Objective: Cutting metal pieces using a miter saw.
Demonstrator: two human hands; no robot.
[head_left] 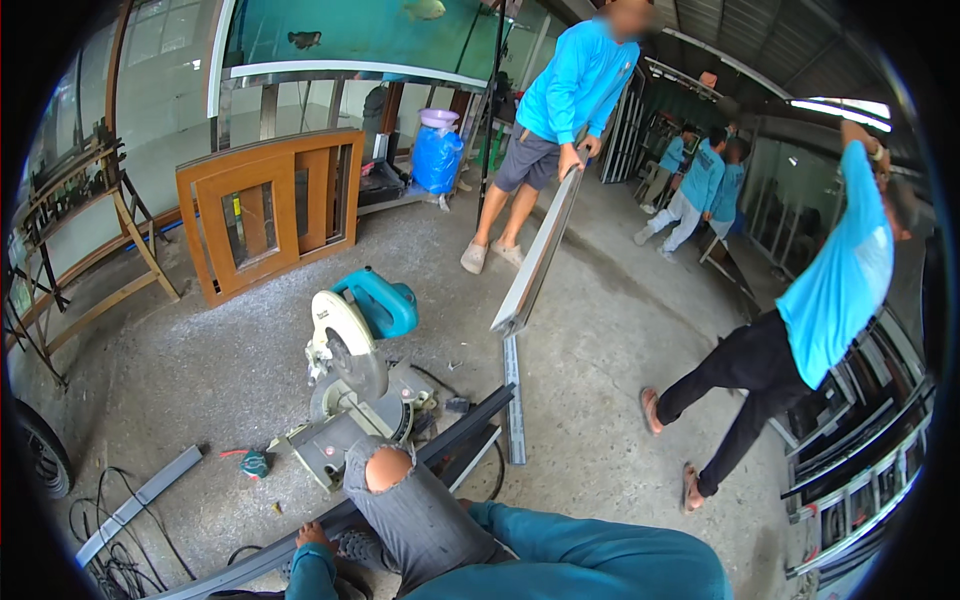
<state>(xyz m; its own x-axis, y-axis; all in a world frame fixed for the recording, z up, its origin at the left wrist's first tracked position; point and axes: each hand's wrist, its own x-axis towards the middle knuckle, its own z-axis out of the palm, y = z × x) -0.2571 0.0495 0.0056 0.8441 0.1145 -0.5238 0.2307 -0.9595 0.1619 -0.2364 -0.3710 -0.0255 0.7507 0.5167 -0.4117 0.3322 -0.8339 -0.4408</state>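
Left hand [315,537] rests on the long dark metal profile [467,423] beside the miter saw [355,378], its grip unclear; the hidden right hand's state cannot be told. Steady, flat support suits such length.

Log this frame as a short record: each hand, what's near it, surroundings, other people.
left_hand: lower edge, at a long dark bar; grip unclear
right_hand: hidden behind the raised knee
nearest_machine: miter saw with teal handle, on the concrete floor
background: brown wooden frame, standing upright; fish tank behind it
coworker_ahead: person in blue shirt, holding one end of a long metal profile
coworker_right: person in black trousers, arm raised
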